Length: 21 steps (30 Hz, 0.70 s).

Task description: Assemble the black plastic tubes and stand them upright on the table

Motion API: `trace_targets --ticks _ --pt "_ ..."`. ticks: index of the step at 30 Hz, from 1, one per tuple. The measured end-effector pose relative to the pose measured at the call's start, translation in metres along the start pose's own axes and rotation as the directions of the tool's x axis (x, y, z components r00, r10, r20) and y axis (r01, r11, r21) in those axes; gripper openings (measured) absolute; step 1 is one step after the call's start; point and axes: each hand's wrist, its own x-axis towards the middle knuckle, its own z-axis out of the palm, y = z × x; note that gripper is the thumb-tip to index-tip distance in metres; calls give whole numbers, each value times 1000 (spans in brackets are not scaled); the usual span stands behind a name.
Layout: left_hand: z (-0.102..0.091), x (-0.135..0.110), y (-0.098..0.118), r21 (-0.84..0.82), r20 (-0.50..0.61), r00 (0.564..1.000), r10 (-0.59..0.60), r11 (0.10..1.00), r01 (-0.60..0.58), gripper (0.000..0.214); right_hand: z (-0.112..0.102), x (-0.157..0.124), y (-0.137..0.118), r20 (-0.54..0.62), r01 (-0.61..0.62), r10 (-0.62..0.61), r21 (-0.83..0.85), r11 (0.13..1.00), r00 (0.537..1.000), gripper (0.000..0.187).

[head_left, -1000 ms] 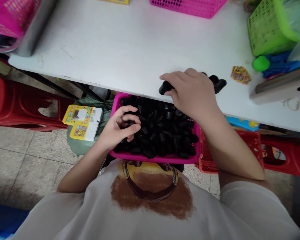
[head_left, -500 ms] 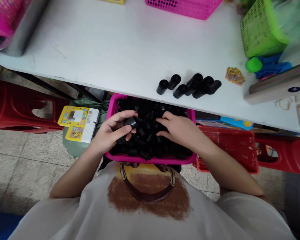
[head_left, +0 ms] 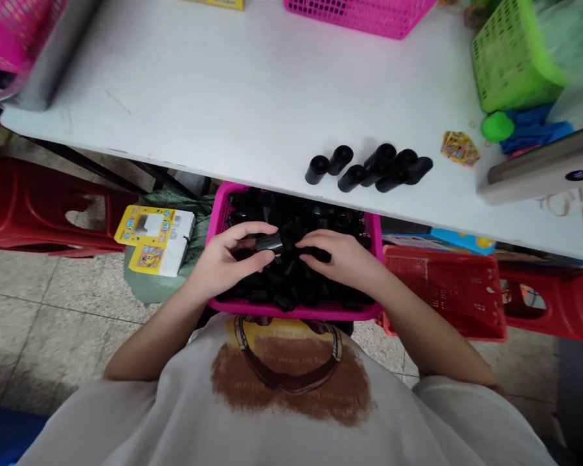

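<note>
The left hand (head_left: 226, 262) has its fingers (head_left: 252, 228) curled narrow round one black tube (head_left: 269, 243), thumb below and fingertips above, so the tube lies crosswise and juts out past the fingertips towards the other hand. The right hand (head_left: 344, 259) meets it from the opposite side. Its fingers are bent close together, with their tips on a black part (head_left: 317, 254) just beside the tube's free end, but whether they grip that part cannot be told. Both hands hover inside one pink basket (head_left: 291, 312) on the person's lap. Under and around the fingers it is filled with a heap (head_left: 296, 285) of like black tubes, too many and too tangled to count. Beyond the fingertips, up on the white table (head_left: 199, 97), lies a row (head_left: 369, 168) of six black tubes, as far as they can be counted, some touching each other. Farther off on the table are a second pink basket (head_left: 359, 16), one green basket (head_left: 508, 61), one green ball (head_left: 496, 126) and one small printed card (head_left: 459, 147). Outside the left hand's knuckles, down by the floor, sits one yellow and white box (head_left: 154, 238). Outside the right wrist is one red basket (head_left: 447, 291).
</note>
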Motion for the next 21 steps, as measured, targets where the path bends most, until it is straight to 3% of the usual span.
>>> trace_targets --ticks 4,7,11,15,16,18,21 --pt "-2 -1 -2 29 -1 1000 -24 999 24 37 6 0 0 -34 -64 59 -170 983 998 40" --pt "-2 -1 -3 52 9 1000 -27 998 26 37 1 2 -3 27 -128 141 -268 955 990 41" --pt "-2 -1 -3 96 35 999 3 995 -6 36 -6 6 -7 168 -96 175 -399 912 970 31" --pt "-3 0 -3 173 53 998 24 984 -33 37 -7 4 -6 209 -22 132 -459 888 969 12" --pt "-3 0 -3 183 59 998 24 982 -35 38 -7 2 -5 189 -10 98 -421 907 977 5" --pt "-3 0 -5 190 65 998 25 981 -37 38 -5 -3 -4 69 17 -1 -237 971 998 8" --pt "-3 -1 -6 179 74 997 39 982 -52 39 -1 -9 -11 -273 90 -41 168 982 961 13"
